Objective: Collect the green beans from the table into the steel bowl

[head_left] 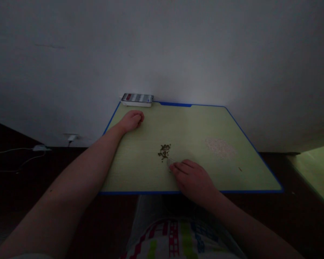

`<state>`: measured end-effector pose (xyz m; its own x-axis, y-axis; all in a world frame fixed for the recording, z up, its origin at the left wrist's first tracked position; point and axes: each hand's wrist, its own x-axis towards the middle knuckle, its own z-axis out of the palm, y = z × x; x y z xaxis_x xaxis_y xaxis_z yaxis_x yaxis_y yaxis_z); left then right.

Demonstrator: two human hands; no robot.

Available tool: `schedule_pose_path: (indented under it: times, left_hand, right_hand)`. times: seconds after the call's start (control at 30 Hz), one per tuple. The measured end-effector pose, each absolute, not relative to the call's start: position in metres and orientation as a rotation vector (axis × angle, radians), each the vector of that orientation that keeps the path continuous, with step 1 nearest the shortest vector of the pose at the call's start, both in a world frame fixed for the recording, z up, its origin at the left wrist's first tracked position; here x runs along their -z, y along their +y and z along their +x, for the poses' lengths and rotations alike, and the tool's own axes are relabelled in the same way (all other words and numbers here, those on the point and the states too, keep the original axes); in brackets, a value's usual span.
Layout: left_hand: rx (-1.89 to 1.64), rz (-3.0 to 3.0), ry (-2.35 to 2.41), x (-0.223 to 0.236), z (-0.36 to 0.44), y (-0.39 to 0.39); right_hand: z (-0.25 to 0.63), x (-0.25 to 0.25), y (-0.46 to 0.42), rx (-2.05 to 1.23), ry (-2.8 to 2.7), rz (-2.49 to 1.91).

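Note:
My right hand (191,176) is low over the near middle of the table, its fingers pinched on a small thin pale thing (169,162) whose kind I cannot make out. The tip of that thing is right beside a loose cluster of small brownish-green bits, like beans or seeds (164,151). My left hand (133,121) rests at the far left of the table, fingers curled in, with nothing visible in them. To the right lies a spread of pale grains (221,148), rice-like in look.
The pale yellow-green folding table (183,124) has a blue rim and stands against a grey wall. At its far left corner a phone (137,98) lies on a white box (137,104). One small brown sliver (240,168) lies near the right edge. A plug and cables are at the left.

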<state>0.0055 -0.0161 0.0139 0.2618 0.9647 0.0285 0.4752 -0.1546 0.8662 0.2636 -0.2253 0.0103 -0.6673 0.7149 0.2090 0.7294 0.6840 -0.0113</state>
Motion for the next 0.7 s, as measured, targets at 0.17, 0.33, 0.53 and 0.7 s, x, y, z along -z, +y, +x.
schedule_pose_path:
  times: [0.17, 0.33, 0.53, 0.7]
  left_hand:
    - [-0.808, 1.759, 1.327, -0.014, 0.005, -0.016]
    - [-0.811, 1.742, 1.314, -0.013, 0.006, -0.016]
    - [-0.802, 1.74, 1.333, -0.015, 0.006, -0.017]
    - [-0.804, 1.729, 1.318, -0.011, 0.005, -0.013]
  right_hand:
    - [0.258, -0.009, -0.226, 0.091, -2.719, -1.188]
    - [0.248, -0.009, -0.226, 0.14, -2.704, -1.306]
    - [0.252, -0.009, -0.216, 0.172, -2.645, -1.456]
    - [0.267, -0.013, -0.204, 0.17, -2.572, -1.608]
